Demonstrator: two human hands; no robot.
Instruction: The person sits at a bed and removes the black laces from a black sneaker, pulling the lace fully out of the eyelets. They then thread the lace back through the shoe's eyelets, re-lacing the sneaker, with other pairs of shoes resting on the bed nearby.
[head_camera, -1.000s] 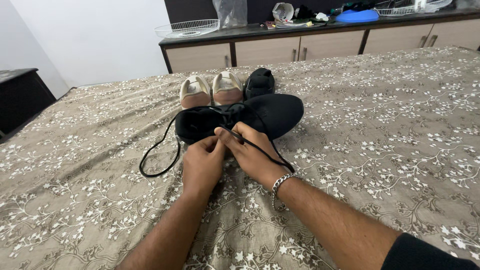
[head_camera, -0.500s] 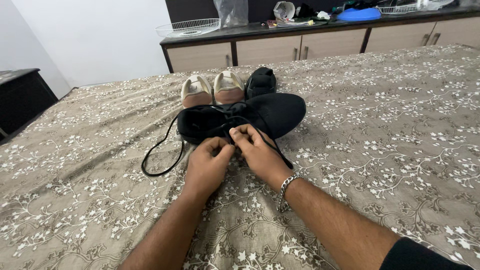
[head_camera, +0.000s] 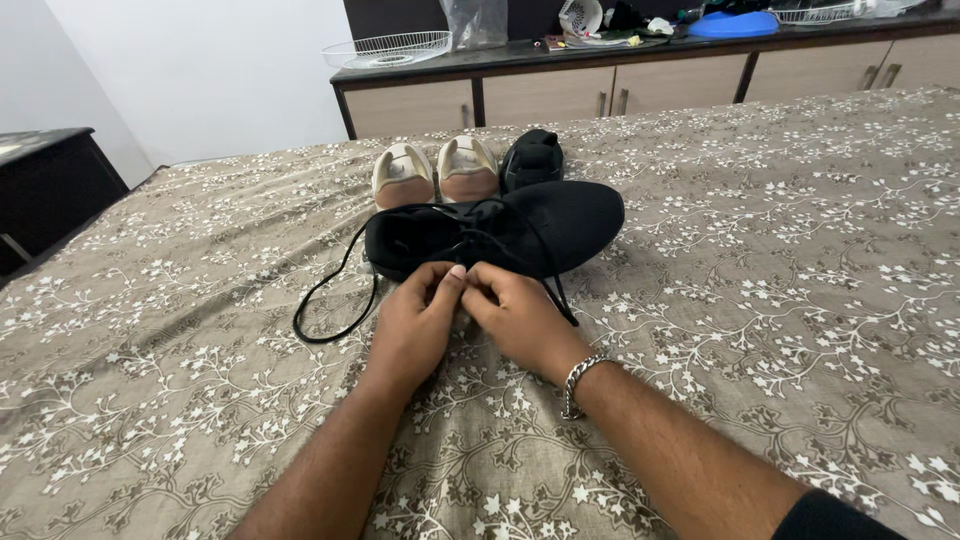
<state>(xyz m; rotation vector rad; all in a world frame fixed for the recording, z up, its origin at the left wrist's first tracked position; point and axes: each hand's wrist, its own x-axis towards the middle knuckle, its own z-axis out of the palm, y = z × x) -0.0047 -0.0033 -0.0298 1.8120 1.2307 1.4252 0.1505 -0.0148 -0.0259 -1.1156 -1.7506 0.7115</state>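
1. Since half a second ago, both hands have drawn closer together just in front of the black shoe (head_camera: 500, 235), which lies on its side on the bed (head_camera: 800, 300).
2. The lace loop (head_camera: 335, 300) trails left, much as before.
3. The left hand (head_camera: 420, 320) rests knuckles-up, fingers (head_camera: 452, 280) pinched closed on the black lace.
4. The right hand (head_camera: 520, 315), wearing a wrist chain (head_camera: 578, 382), touches it fingertip to fingertip, pinching the same lace.

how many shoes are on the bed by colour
Black shoes: 2, the one under both hands and a second standing behind it
Cream shoes: 2, a pair side by side
Total: 4 shoes on the bedspread
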